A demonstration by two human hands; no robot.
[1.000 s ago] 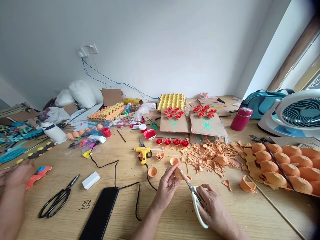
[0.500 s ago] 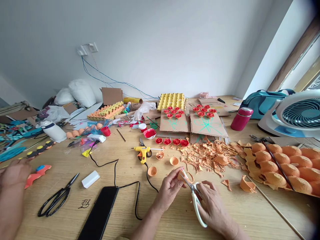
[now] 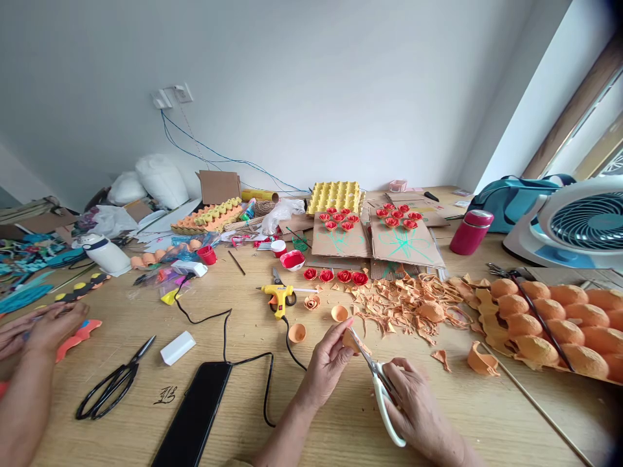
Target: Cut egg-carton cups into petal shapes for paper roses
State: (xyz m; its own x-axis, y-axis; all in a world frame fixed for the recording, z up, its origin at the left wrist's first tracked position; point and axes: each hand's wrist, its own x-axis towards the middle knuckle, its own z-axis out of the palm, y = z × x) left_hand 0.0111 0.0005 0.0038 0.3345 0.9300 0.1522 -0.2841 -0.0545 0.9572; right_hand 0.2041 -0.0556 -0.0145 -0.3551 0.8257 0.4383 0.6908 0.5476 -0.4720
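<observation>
My left hand point(image 3: 327, 364) pinches a small orange egg-carton piece point(image 3: 351, 340) between thumb and fingers. Round the handles of white-handled scissors point(image 3: 388, 415) my right hand point(image 3: 413, 405) is closed, and the blades lie against the edge of that piece. Just beyond my left hand are two cut orange cups point(image 3: 339, 314). A rolled orange paper flower point(image 3: 312, 303) lies past them, below a row of red flowers point(image 3: 344, 277). Orange carton scraps point(image 3: 409, 301) are heaped beyond my right hand.
A yellow glue gun point(image 3: 277, 296) with its cord, a phone point(image 3: 197, 415) and black scissors point(image 3: 117, 383) lie to the left. An orange egg tray point(image 3: 559, 324) and a thin stick point(image 3: 535, 402) are at right. Another person's hands point(image 3: 53, 327) work at far left.
The scissor blades have come lower along the carton piece, and the curled strip above them no longer shows. At far left, the other person's hands have moved right and come together.
</observation>
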